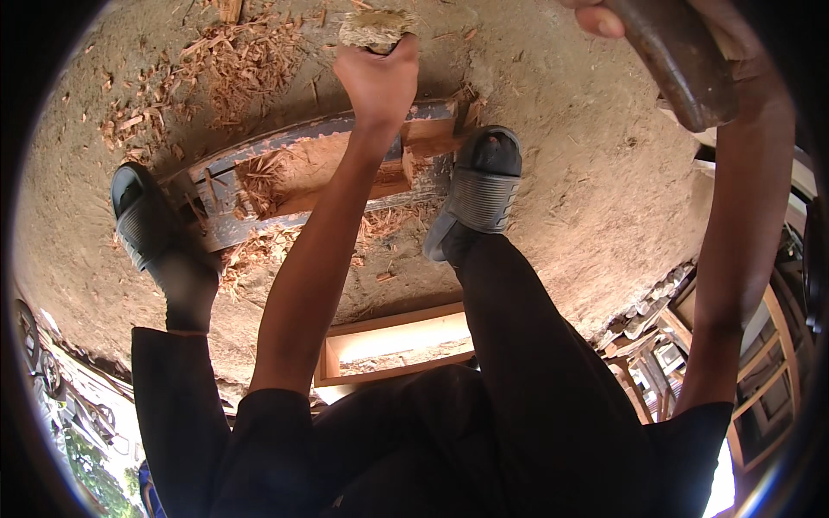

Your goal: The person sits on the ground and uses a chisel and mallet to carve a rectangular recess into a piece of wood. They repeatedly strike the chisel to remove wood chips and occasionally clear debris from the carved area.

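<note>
My left hand (376,82) is closed in a fist around what looks like a chisel (377,29). Its pale, frayed, mushroomed wooden end shows above the fist; the blade is hidden. Below that hand lies a wooden beam (432,183) with worn dark paint and a long rectangular hollow cut into it, partly filled with wood chips (262,181). My left forearm crosses over the hollow. Raised at the upper right, my right hand (732,33) grips a thick, dark brown, rounded wooden mallet (678,65), partly cut off by the frame. The mallet is apart from the chisel.
My sandalled feet, left (142,216) and right (484,186), are at the beam's two ends. Chips (237,65) litter the dirt floor (596,190). A pale wooden frame (393,324) lies nearer me. Wooden frames (768,363) stand at the right, bicycles (52,367) at the left.
</note>
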A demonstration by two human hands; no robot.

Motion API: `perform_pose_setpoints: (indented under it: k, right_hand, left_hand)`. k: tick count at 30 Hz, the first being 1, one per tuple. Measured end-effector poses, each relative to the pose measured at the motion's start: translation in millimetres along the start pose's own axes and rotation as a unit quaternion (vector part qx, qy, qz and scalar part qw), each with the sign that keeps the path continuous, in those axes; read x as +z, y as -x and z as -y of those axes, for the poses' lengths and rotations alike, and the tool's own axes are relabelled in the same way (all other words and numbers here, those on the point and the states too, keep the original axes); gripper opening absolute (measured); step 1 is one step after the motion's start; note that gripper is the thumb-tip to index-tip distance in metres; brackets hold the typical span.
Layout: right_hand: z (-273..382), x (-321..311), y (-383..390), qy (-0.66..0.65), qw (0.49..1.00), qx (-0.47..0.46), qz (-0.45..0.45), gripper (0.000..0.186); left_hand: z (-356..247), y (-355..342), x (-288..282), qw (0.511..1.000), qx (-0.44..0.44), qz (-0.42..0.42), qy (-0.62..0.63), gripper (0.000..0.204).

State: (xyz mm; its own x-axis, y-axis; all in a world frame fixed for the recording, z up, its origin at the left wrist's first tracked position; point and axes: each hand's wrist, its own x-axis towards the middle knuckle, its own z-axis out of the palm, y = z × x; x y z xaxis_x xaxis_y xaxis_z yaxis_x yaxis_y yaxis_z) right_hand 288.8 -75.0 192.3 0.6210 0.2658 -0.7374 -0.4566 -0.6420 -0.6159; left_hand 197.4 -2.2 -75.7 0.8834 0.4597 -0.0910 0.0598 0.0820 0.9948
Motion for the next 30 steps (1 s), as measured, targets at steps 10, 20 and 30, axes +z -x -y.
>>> perform_pose_setpoints:
  k: [10, 20, 30]
  right_hand:
    - [-7, 9, -27, 0.25, 0.947, 0.136, 0.152, 0.026]
    - [-25, -12, -36, 0.048, 0.996, 0.05, 0.05, 0.022]
    - [-12, -10, -22, 0.129, 0.986, 0.041, 0.101, 0.019]
  left_hand:
    - [-9, 1, 5, 1.0, 0.0, -0.017, -0.01, 0.006]
    - [-18, 9, 12, 0.998, -0.055, 0.016, -0.015, 0.014]
    - [-6, 4, -2, 0.999, -0.036, 0.014, -0.03, 0.019]
